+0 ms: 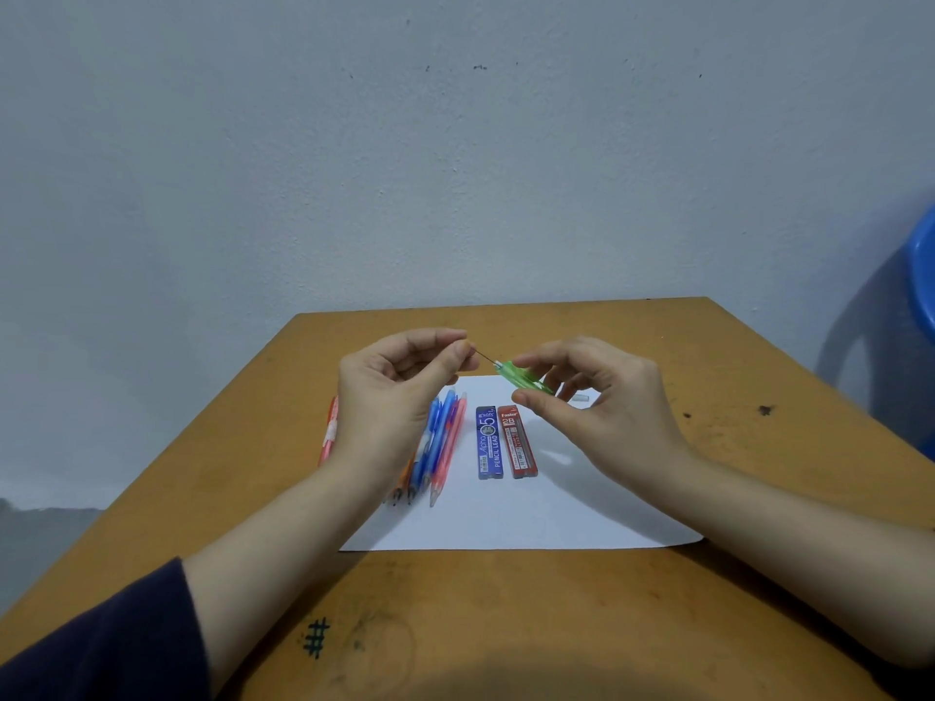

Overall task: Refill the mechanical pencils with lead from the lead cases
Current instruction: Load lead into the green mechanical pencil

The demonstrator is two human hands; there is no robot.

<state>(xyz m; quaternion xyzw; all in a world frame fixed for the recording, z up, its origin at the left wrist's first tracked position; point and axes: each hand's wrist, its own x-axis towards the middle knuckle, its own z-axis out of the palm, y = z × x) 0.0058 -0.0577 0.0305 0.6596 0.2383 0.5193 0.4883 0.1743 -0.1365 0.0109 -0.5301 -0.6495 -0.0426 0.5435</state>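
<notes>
So the green mechanical pencil [521, 379] is up off the table [733, 447], pinched between the right hand [607, 402] thumb and fingers. Its long axis slants up-left, with that end aimed at the left hand [389, 397]. The left hand pinches a thin lead [486, 357] that reaches the pencil's end. Below the grip on the white paper [506, 523] are a blue lead case [489, 442] and a red lead case [517, 442]. The spare pencils [445, 442] lie under the left wrist, mostly hidden. The pencil's other end disappears behind the right fingers.

A sheet of paper [506, 523] lies on the table [506, 624]; on it, mechanical pencils [445, 447] lie left of two lead cases [490, 442].
</notes>
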